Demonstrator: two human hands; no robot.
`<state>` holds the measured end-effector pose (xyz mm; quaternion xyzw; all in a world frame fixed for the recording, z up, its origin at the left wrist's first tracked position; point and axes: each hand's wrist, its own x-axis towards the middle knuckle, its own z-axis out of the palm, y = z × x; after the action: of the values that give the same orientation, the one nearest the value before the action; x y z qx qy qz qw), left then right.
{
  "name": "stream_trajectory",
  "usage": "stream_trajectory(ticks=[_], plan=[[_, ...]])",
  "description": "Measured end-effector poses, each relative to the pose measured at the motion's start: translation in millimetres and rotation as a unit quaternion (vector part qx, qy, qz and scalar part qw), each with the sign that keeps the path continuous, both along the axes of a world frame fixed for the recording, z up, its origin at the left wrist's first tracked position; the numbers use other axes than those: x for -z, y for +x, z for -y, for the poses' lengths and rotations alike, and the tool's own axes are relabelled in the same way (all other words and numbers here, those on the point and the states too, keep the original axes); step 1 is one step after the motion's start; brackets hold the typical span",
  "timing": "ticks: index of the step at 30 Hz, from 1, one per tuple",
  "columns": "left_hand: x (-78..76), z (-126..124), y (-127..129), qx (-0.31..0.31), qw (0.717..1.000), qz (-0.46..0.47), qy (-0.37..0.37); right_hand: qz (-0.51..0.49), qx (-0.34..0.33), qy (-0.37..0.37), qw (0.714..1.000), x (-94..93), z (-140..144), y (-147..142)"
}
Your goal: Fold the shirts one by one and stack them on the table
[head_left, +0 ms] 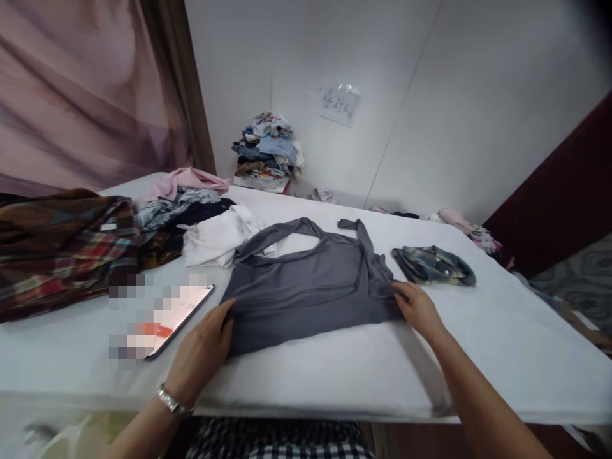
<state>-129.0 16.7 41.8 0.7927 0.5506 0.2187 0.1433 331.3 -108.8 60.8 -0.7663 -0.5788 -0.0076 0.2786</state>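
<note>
Head view: I have both hands on a dark grey, smooth-knit sleeveless top [306,287], which lies flat near the middle of the white cloth-covered table [502,357], towards its near edge, straps pointing to the far edge. My left hand [203,354], a metal watch [171,401] on its wrist, grips the top's lower left corner, fingers curled over the fabric; my right hand [418,309] pinches the lower right corner, fingertips pressed onto the hem. Just left of my left hand, a flat phone-like device with a lit screen [179,315] lies on the table, partly blurred. Along the left edge sits a heap of clothing: a red-and-brown plaid garment [57,245], a grey patterned piece [167,210], a pink garment [186,180] and a crumpled white garment [217,241] that touches the top's left strap. Right of the top, near but apart, lies a small folded blue-green patterned cloth [433,264]. At the far left corner, against the wall, stands a stack of folded mixed-colour clothes [268,153], with a paper note [339,104] stuck to the wall just to its right. More crumpled fabric [466,226] lies at the far right corner.
</note>
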Motion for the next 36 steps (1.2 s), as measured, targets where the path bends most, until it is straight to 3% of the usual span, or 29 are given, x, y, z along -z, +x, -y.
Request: stream_trajectory(ticks=[3,6,9,13,17,20,22,26,29,32,36], plan=[[4.4,-3.9,-0.2,0.0,0.999,-0.048,-0.005,0.0,-0.087,0.025,0.996,-2.4,-5.8,-28.9],[2.6,-7.1,-2.3,-0.007,0.996,-0.086,0.001,-0.019,-0.176,-0.04,0.983,8.9,-10.8,-45.5],[-9.0,-13.3,-3.3,-0.011,0.995,-0.096,0.034,-0.016,-0.176,-0.057,0.983,13.3,-13.3,-46.9],[-33.2,-28.7,17.2,0.028,0.994,-0.073,0.082,-0.017,-0.146,0.02,0.989,3.4,-15.4,-40.8],[-58.4,-49.8,81.1,0.176,0.977,-0.075,0.097,-0.003,-0.161,0.012,0.987,15.6,-20.3,-39.4],[-71.9,-68.8,150.8,0.292,0.944,-0.113,0.109,0.025,-0.133,-0.005,0.991,36.5,-24.6,-40.2],[-74.9,-83.7,201.7,0.333,0.926,-0.138,0.115,0.02,-0.127,0.0,0.992,45.2,-26.0,-40.2],[-65.0,-117.2,299.1,0.364,0.904,-0.18,0.13,-0.006,-0.134,0.012,0.991,46.2,-25.7,-39.0],[-50.0,-140.8,356.8,0.374,0.89,-0.213,0.148,-0.024,-0.137,0.017,0.99,44.6,-25.8,-38.5],[-35.8,-159.7,394.8,0.383,0.879,-0.233,0.164,-0.046,-0.132,0.017,0.99,46.2,-26.8,-38.7],[-31.3,-177.5,418.8,0.395,0.866,-0.246,0.181,-0.076,-0.121,0.007,0.99,47.7,-26.8,-38.7]])
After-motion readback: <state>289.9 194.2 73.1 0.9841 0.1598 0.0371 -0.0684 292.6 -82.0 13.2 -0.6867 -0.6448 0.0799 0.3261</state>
